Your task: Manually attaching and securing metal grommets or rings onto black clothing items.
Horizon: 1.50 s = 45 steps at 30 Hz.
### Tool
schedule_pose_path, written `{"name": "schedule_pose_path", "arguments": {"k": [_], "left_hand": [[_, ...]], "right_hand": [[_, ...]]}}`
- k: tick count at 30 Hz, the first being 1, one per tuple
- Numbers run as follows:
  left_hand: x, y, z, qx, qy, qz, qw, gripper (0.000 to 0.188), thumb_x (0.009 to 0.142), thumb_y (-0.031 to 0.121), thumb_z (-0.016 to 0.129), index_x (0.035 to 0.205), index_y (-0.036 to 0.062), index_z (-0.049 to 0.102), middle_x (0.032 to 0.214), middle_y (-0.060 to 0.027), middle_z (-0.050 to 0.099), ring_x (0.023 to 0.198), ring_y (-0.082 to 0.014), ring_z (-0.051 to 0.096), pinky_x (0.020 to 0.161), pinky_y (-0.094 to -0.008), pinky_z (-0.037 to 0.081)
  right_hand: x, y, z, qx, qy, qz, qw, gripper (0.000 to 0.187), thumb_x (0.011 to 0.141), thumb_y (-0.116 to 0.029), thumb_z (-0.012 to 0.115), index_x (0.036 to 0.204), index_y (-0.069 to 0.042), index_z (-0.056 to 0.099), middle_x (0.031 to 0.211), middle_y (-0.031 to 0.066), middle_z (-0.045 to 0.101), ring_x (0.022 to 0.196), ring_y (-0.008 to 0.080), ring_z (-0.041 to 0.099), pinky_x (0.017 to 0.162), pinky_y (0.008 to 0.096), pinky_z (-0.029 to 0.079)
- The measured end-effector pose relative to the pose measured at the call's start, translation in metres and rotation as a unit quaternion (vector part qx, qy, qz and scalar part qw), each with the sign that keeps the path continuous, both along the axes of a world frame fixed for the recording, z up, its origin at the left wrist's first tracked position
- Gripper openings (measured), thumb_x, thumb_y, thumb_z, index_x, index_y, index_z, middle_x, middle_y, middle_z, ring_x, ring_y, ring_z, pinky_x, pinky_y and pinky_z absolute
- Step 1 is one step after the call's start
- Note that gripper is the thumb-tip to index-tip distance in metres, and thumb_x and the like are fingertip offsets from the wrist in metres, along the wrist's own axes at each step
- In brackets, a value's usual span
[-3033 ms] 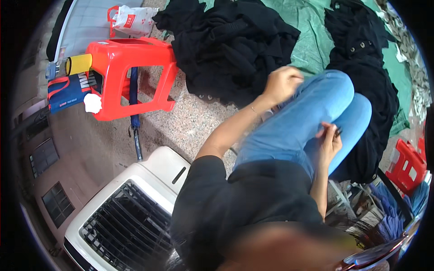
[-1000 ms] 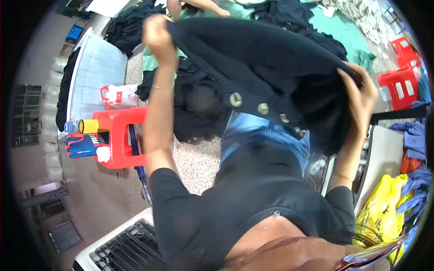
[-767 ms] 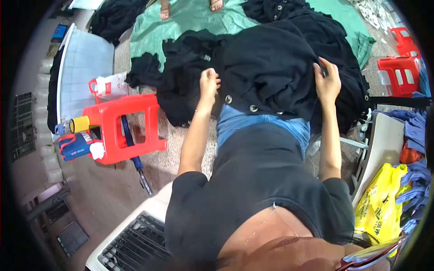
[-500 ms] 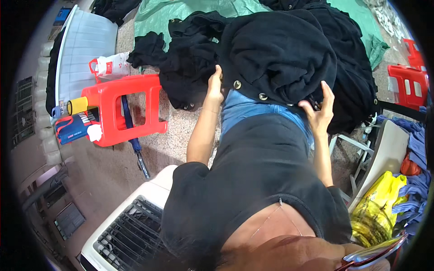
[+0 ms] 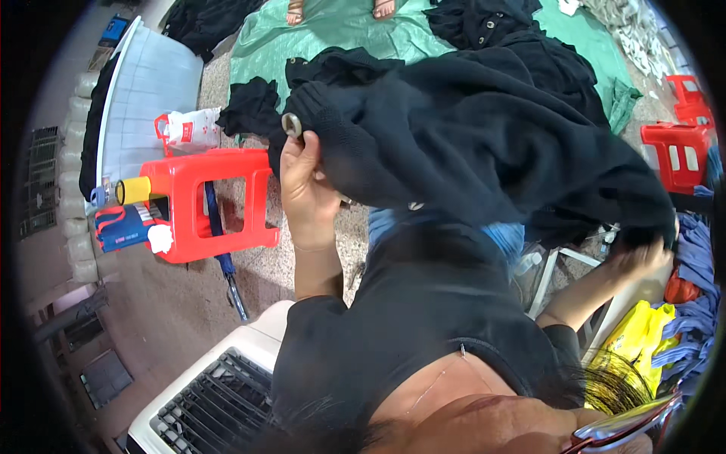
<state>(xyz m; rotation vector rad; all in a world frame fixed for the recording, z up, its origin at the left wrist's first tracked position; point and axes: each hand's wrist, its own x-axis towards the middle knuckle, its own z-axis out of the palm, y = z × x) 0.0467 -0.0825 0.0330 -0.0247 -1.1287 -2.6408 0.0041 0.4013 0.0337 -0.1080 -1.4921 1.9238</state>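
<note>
A black knitted cardigan [image 5: 484, 144] with large pale buttons is stretched across my lap between both hands. My left hand [image 5: 311, 189] is closed on its left corner, the thumb just below a button [image 5: 292, 125] at the ribbed edge. At far right, my right hand [image 5: 643, 261] grips the other end of the cardigan; its fingers are blurred and partly covered by cloth. More black knit garments [image 5: 253, 106] lie beyond, partly hidden by the one I hold.
A green sheet [image 5: 348, 34] spreads under the pile, with another person's bare feet [image 5: 384, 9] on it. At left stand a red stool [image 5: 261, 197] and a pale tub [image 5: 162, 68]. Right of me are a yellow bag [image 5: 631, 333] and blue cloths [image 5: 692, 265].
Both hands have moved apart, the left one up and leftward, the right one out to the right. The cardigan, bunched on my lap before, is now lifted and pulled wide. Feet have come into view.
</note>
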Motion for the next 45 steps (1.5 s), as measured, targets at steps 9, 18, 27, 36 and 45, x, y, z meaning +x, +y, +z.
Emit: {"name": "schedule_pose_path", "arguments": {"k": [9, 18, 27, 36, 45], "left_hand": [[-0.06, 0.058, -0.082, -0.11, -0.158, -0.059, 0.979, 0.014, 0.095, 0.007, 0.061, 0.105, -0.0016, 0.065, 0.094, -0.0005, 0.065, 0.082, -0.007, 0.06, 0.075, -0.0223, 0.049], [-0.054, 0.095, -0.066, -0.206, -0.12, -0.041, 0.97, 0.019, 0.091, 0.001, 0.066, 0.11, -0.0034, 0.062, 0.098, -0.001, 0.065, 0.082, -0.0035, 0.058, 0.074, -0.0186, 0.047], [-0.042, 0.085, -0.064, -0.185, -0.116, -0.075, 0.973, 0.019, 0.096, 0.007, 0.063, 0.111, -0.0039, 0.063, 0.095, -0.0003, 0.064, 0.084, -0.0031, 0.055, 0.077, -0.0181, 0.045], [-0.043, 0.084, -0.065, -0.274, -0.058, -0.069, 0.957, 0.032, 0.094, 0.0, 0.061, 0.125, -0.0043, 0.057, 0.114, -0.0077, 0.065, 0.097, -0.0082, 0.061, 0.087, -0.0217, 0.048], [-0.037, 0.083, -0.097, -0.176, -0.138, -0.059, 0.973, 0.024, 0.095, 0.001, 0.06, 0.119, -0.0053, 0.062, 0.105, -0.0056, 0.068, 0.092, -0.0093, 0.064, 0.085, -0.0214, 0.05]], "right_hand": [[-0.072, -0.089, -0.059, 0.506, -0.141, -0.016, 0.851, 0.031, 0.083, -0.01, 0.073, 0.114, -0.008, 0.068, 0.105, 0.0092, 0.068, 0.097, 0.0207, 0.066, 0.084, 0.0321, 0.051], [-0.036, -0.228, -0.047, 0.362, 0.074, 0.199, 0.908, 0.029, 0.075, 0.006, 0.075, 0.101, -0.006, 0.071, 0.091, 0.0083, 0.067, 0.079, 0.0206, 0.069, 0.065, 0.028, 0.054], [-0.047, -0.24, -0.059, 0.4, 0.084, 0.256, 0.876, 0.031, 0.075, 0.006, 0.073, 0.103, -0.004, 0.071, 0.093, 0.0066, 0.068, 0.076, 0.0177, 0.069, 0.063, 0.026, 0.055], [-0.039, -0.253, -0.083, 0.007, -0.146, 0.381, 0.913, 0.011, 0.092, -0.012, 0.071, 0.092, -0.001, 0.071, 0.082, -0.0012, 0.069, 0.073, 0.0029, 0.058, 0.066, 0.0197, 0.046], [-0.036, -0.242, -0.082, 0.005, -0.184, 0.391, 0.902, 0.035, 0.106, -0.032, 0.045, 0.124, -0.004, 0.057, 0.092, -0.0035, 0.058, 0.072, 0.0044, 0.052, 0.067, 0.0188, 0.043]]}}
